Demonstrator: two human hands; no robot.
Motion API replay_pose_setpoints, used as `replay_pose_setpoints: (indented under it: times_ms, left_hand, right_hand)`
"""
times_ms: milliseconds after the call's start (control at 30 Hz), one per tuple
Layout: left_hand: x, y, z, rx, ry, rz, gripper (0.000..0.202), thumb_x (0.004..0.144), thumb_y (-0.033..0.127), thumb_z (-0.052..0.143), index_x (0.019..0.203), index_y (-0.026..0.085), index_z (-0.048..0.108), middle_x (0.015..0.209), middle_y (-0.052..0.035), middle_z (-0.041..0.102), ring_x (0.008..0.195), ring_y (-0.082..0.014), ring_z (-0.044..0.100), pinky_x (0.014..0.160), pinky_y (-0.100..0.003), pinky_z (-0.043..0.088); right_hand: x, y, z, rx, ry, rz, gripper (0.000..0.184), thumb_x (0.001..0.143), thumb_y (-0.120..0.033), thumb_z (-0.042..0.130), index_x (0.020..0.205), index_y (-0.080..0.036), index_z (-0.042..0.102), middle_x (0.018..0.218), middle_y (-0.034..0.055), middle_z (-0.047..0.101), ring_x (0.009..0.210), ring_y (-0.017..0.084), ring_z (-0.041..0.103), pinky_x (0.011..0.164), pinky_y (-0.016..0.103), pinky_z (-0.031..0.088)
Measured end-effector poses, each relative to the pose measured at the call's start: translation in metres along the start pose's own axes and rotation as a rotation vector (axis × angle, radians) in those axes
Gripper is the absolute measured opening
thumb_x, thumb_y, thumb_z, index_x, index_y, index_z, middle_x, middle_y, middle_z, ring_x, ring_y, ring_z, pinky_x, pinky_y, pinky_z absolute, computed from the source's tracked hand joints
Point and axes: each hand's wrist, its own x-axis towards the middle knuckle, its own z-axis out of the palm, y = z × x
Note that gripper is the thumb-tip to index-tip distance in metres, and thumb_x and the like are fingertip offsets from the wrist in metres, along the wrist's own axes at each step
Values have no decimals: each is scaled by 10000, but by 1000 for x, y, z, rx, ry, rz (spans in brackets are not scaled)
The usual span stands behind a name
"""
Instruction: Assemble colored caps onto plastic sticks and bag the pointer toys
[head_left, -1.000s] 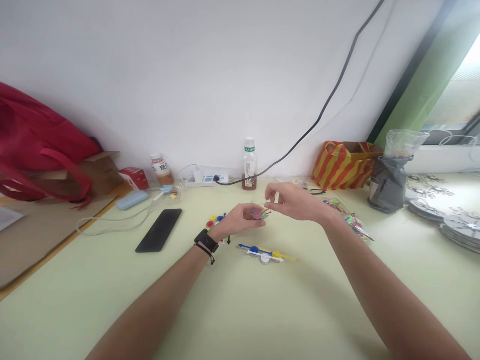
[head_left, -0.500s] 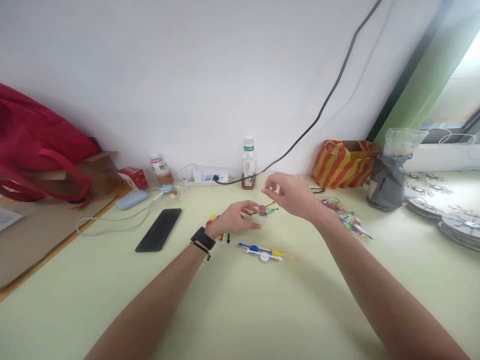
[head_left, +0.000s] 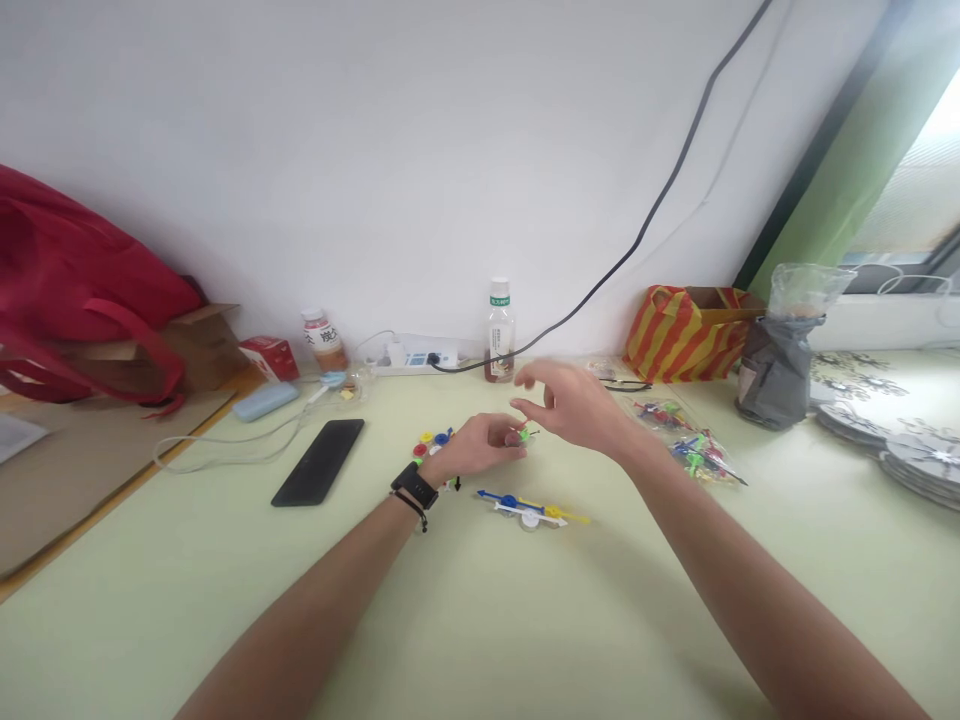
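My left hand (head_left: 480, 446), with a black watch on the wrist, is closed on a small toy piece (head_left: 523, 434) that shows pink and green at the fingertips. My right hand (head_left: 570, 405) hovers just right of it, fingers apart and holding nothing. Below both hands, an assembled piece with blue and yellow arrows on a white hub (head_left: 531, 509) lies on the pale green table (head_left: 480, 620). Small coloured discs (head_left: 433, 441) sit behind my left wrist. A clear bag of coloured plastic parts (head_left: 690, 445) lies to the right of my right hand.
A black phone (head_left: 319, 460) lies left of the hands. Two bottles (head_left: 499, 330), a power strip (head_left: 416, 355) and a red box stand along the wall. A red bag sits far left, a striped bag (head_left: 686, 325) and grey pouch at right, stacked plates far right.
My right hand has let go of the toy piece and opened, drifting slightly left. My left hand has closed more tightly around the piece and lowered a little.
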Motion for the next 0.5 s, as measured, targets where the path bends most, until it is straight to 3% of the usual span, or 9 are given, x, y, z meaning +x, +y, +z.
replay_pose_setpoints:
  times_ms: [67,100,133,200,300,433,500]
  left_hand:
    - [1,-4,-1,25,42,7,381,790,383,809,1073,138,738,888,-49,686,799,-175,630,746,-300,508]
    - [1,-5,-3,40,53,4,356,781,370,808,1041,136,744,884,-49,692,803,-181,635,749,-303,512]
    - [1,-6,-4,46,58,-1,331,768,355,810,1006,133,747,876,-50,701,806,-189,642,746,-305,517]
    - [2,-6,-7,33,46,-6,296,738,311,812,962,128,747,878,-57,727,824,-206,663,741,-303,525]
    - [2,-7,-10,-17,17,2,305,710,227,786,994,124,745,940,-83,767,863,-225,700,761,-308,542]
    - [2,-10,-11,-63,10,-40,442,649,145,772,1088,111,737,998,-118,777,891,-241,727,782,-328,555]
    - [2,-12,-13,-59,17,-51,434,652,138,760,1084,112,742,973,-111,773,866,-231,726,761,-321,551]
  right_hand:
    - [-1,-4,-6,18,103,13,114,937,-310,636,989,-211,660,980,32,712,676,135,549,655,275,335]
    - [-2,-6,-9,34,94,15,126,945,-324,623,928,-205,662,924,28,709,669,135,542,651,275,337]
    - [-2,-9,-11,61,27,8,172,951,-341,617,861,-201,663,842,18,699,659,136,538,640,274,338]
    - [-5,-14,-11,131,-226,-38,245,940,-363,636,762,-198,670,721,-2,675,629,130,534,611,267,338]
    - [-9,-21,6,164,-530,-110,193,893,-349,706,777,-196,705,771,5,718,646,129,573,601,262,351]
    - [-15,-30,42,33,-649,-127,164,862,-356,754,899,-197,734,883,52,755,764,184,643,607,277,345]
    - [-17,-34,55,-10,-672,-124,65,863,-253,724,890,-194,731,859,53,751,792,198,647,599,281,335]
